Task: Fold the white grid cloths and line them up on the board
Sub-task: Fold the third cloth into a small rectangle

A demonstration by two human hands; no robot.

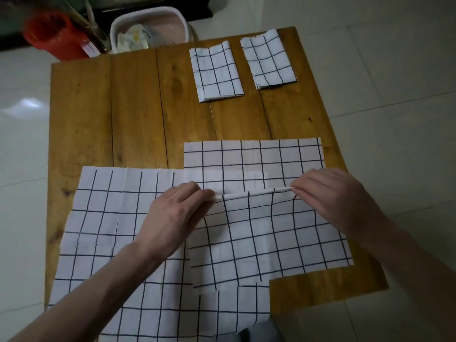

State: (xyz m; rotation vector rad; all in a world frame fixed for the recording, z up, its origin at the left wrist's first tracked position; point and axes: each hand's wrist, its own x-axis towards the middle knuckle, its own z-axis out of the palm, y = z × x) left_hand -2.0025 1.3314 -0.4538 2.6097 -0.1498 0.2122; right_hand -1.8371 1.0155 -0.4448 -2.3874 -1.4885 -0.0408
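Glossy pale floor tiles [394,58] surround a red bucket [53,33] and white basin [148,23].

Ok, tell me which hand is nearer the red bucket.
Left. The left hand is mid-board, on the same side as the red bucket beyond the far left corner; the right hand is farther right.

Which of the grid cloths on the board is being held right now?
The cloth on the near right: both hands pinch its raised far edge. The larger cloth lies flat beneath; the two folded cloths lie untouched.

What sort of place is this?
Probably a home room: a wooden board low over pale floor tiles, with a red bucket and a white basket of household bits beyond it.
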